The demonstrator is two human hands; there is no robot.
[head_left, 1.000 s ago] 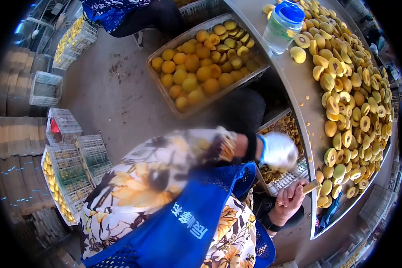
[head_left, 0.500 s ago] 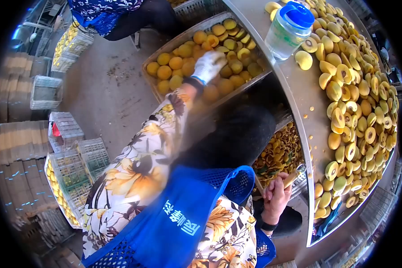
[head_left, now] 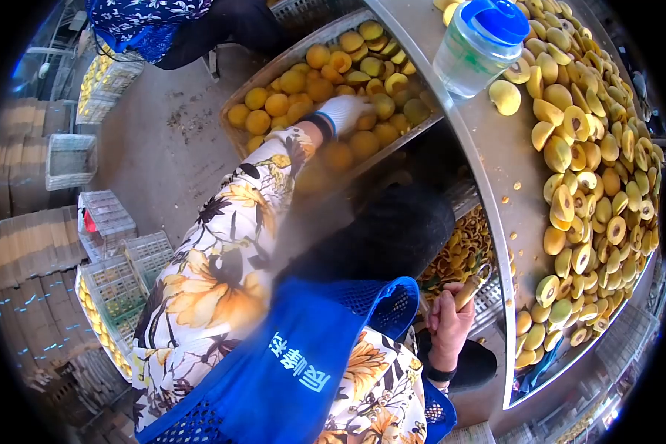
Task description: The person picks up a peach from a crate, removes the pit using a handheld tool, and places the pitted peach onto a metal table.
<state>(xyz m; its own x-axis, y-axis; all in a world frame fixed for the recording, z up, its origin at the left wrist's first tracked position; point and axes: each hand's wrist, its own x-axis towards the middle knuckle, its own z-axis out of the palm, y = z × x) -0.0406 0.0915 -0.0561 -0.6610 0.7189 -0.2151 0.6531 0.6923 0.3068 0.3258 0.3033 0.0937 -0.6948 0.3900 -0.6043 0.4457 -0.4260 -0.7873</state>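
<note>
Fruit (head_left: 320,90) | upper-centre crate (head_left: 288,61) | likely picking: left hand (head_left: 345,115) inside, grasp unclear | right hand (head_left: 450,323) grips tool (head_left: 466,294) | next needs secure hold

- Blue apron (head_left: 263,396) on the person's front: large white Chinese characters (head_left: 296,362) in a single line, slanting across the cloth from lower right to upper left.
- First character, lowest in the line: it reads 辰.
- Second, in the middle: it looks like 峰.
- Third, uppermost: partly lost in a fold, too unclear to read.
</note>
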